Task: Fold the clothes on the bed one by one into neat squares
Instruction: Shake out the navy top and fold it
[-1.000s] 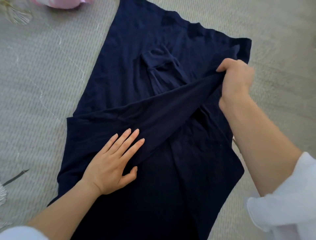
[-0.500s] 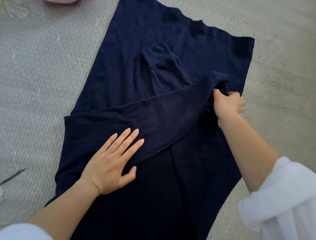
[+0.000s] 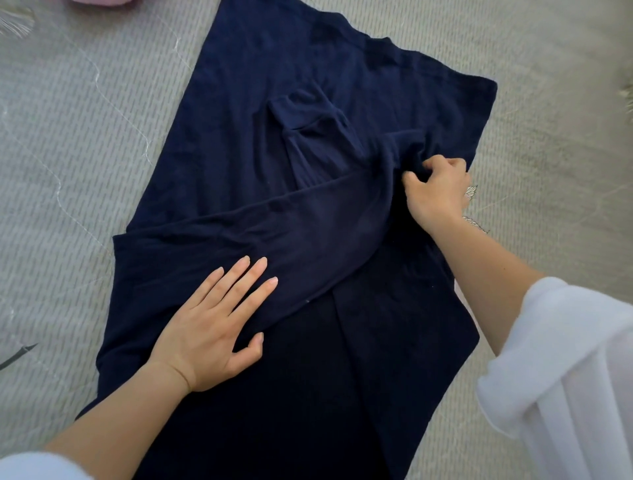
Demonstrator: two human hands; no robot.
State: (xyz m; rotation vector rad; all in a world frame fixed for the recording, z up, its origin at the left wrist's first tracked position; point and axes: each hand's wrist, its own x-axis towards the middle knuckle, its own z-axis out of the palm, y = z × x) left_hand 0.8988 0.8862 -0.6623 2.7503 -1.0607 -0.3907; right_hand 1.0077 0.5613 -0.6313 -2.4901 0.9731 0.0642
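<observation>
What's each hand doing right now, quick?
Left hand: open, pressed flat on the navy garment.
Right hand: closed, grip pinching a bunch of the garment's fabric.

The left hand (image 3: 212, 329) lies flat, palm down, 4 fingers (image 3: 233, 279) straight and close, thumb spread. The right hand (image 3: 436, 192), beyond those fingers and to their right, curls and pinches the navy garment (image 3: 239, 137).

The grey bed (image 3: 78, 178) carries a spread navy garment (image 3: 239, 144) and, at its far edge, a pink item (image 3: 102, 2)
</observation>
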